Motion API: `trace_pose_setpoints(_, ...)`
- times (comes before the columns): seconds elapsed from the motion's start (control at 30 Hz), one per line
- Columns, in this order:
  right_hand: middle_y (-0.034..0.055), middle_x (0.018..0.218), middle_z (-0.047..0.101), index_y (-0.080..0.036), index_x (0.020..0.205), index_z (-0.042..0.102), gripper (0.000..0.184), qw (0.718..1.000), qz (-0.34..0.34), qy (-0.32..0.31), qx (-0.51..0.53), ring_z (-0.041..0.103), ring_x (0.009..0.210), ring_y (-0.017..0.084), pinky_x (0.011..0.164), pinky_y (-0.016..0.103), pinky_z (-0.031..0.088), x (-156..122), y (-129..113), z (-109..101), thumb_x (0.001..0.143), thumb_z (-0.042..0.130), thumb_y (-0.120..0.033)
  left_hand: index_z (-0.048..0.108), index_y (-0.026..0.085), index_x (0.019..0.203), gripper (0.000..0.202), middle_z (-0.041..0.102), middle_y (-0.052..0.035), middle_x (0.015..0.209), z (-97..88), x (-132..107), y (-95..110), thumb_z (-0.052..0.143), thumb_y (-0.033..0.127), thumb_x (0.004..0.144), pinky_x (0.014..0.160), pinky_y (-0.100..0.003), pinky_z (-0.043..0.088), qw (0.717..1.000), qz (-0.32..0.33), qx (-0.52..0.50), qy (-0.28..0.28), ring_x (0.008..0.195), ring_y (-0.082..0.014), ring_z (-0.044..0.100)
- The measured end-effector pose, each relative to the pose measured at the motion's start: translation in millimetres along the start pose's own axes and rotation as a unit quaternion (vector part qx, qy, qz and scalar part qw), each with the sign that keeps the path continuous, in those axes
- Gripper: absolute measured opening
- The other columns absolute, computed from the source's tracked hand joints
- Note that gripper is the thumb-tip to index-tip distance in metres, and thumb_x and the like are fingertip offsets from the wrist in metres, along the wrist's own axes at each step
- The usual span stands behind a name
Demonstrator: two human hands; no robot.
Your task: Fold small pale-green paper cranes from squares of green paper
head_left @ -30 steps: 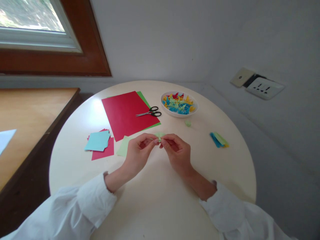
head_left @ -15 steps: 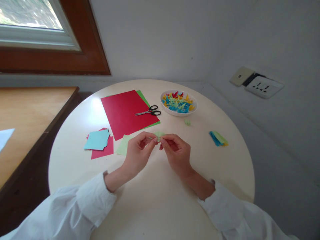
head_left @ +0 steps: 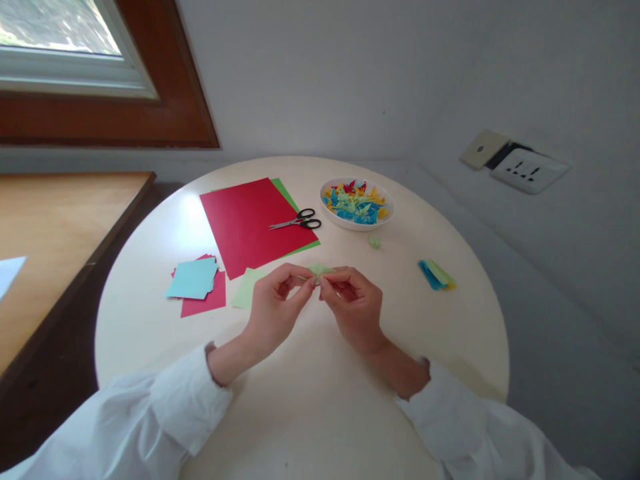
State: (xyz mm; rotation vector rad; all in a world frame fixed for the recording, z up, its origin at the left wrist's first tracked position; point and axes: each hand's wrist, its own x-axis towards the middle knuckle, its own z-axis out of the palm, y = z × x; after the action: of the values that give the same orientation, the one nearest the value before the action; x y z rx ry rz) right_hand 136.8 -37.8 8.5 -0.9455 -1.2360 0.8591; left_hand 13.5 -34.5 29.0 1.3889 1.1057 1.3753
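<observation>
My left hand [head_left: 275, 301] and my right hand [head_left: 354, 307] meet above the middle of the round table. Between their thumbs and fingertips they pinch a small piece of pale green folded paper [head_left: 319, 269]. Much of the paper is covered by my fingers, so its exact shape is hard to make out. Beyond my left hand, partly behind it, lie pale green paper squares [head_left: 245, 289]. A small crumpled-looking pale green paper piece [head_left: 375, 243] rests on the table past my right hand.
Black-handled scissors [head_left: 296, 220] lie on a large red sheet [head_left: 250, 230] with green beneath. A white bowl [head_left: 350, 225] holds many colourful folded papers. Light blue squares [head_left: 193, 279] over red ones lie left. Folded strips [head_left: 436, 274] lie right on the white table [head_left: 310, 413].
Both hands keep almost the same place, still pinching the pale green paper. My fingertips have shifted very slightly on it, and the whole view has moved a little.
</observation>
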Motion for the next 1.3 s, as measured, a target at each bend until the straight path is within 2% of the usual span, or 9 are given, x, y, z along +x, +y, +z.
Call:
trace_pose_setpoints(0.47, 0.0010, 0.072, 0.065, -0.020, 0.072, 0.062, 0.002, 0.999, -0.006, -0.016, -0.028, 0.060, 0.063, 0.012, 0.060, 0.025, 0.053, -0.1, 0.4, -1.3, 0.075, 0.062, -0.018, 0.060, 0.017, 0.068, 0.004, 0.065, -0.0014, 0.065, 0.6, -0.8, -2.3, 0.064, 0.016, 0.068, 0.058, -0.024, 0.051, 1.000, 0.007, -0.017, 0.007, 0.063, -0.0131, 0.061)
trace_pose_setpoints(0.8, -0.0007, 0.070, 0.062, -0.019, 0.074, 0.061, 0.004, 0.999, -0.002, -0.004, -0.039, 0.060, 0.062, 0.010, 0.059, 0.023, 0.052, 0.1, 4.7, -2.6, 0.074, 0.065, -0.020, 0.048, 0.019, 0.067, 0.017, 0.051, 0.0041, 0.063, 1.2, -0.4, -5.9, 0.065, 0.015, 0.069, 0.055, -0.020, 0.046, 0.999, 0.034, -0.021, 0.015, 0.059, -0.0090, 0.054)
trace_pose_setpoints(0.9, -0.0025, 0.072, 0.058, -0.020, 0.076, 0.056, 0.013, 0.999, 0.007, 0.014, -0.033, 0.061, 0.062, 0.010, 0.058, 0.023, 0.053, 0.2, 6.7, -2.9, 0.072, 0.068, -0.024, 0.041, 0.019, 0.067, 0.025, 0.047, 0.0058, 0.063, 1.4, 0.2, -6.2, 0.065, 0.018, 0.070, 0.054, -0.020, 0.046, 0.999, 0.020, -0.032, 0.010, 0.058, -0.0077, 0.051)
trace_pose_setpoints(1.03, -0.0047, 0.072, 0.054, -0.021, 0.076, 0.050, 0.019, 1.000, 0.017, 0.007, -0.008, 0.060, 0.059, 0.008, 0.056, 0.022, 0.052, 2.4, 4.9, -3.2, 0.071, 0.068, -0.026, 0.035, 0.021, 0.068, 0.033, 0.046, 0.0072, 0.063, 0.5, 2.2, -5.6, 0.068, 0.021, 0.069, 0.053, -0.020, 0.046, 0.999, -0.003, -0.054, -0.002, 0.056, -0.0072, 0.053)
trace_pose_setpoints(1.2, -0.0072, 0.061, 0.052, -0.022, 0.075, 0.045, 0.026, 0.998, 0.056, -0.018, 0.021, 0.056, 0.051, 0.008, 0.048, 0.020, 0.049, 7.3, 1.2, -4.5, 0.069, 0.069, -0.029, 0.038, 0.022, 0.080, 0.035, 0.053, 0.0092, 0.058, -1.2, 7.0, -4.8, 0.070, 0.023, 0.066, 0.053, -0.021, 0.046, 0.994, -0.065, -0.090, -0.019, 0.053, -0.0093, 0.059)
trace_pose_setpoints(1.3, -0.0086, 0.058, 0.052, -0.022, 0.074, 0.044, 0.027, 0.997, 0.068, -0.012, 0.037, 0.054, 0.048, 0.007, 0.046, 0.020, 0.048, 9.6, 0.6, -5.4, 0.068, 0.070, -0.028, 0.046, 0.020, 0.088, 0.034, 0.056, 0.0074, 0.057, -1.0, 8.3, -5.1, 0.071, 0.026, 0.066, 0.055, -0.022, 0.045, 0.990, -0.103, -0.097, -0.030, 0.056, -0.0110, 0.059)
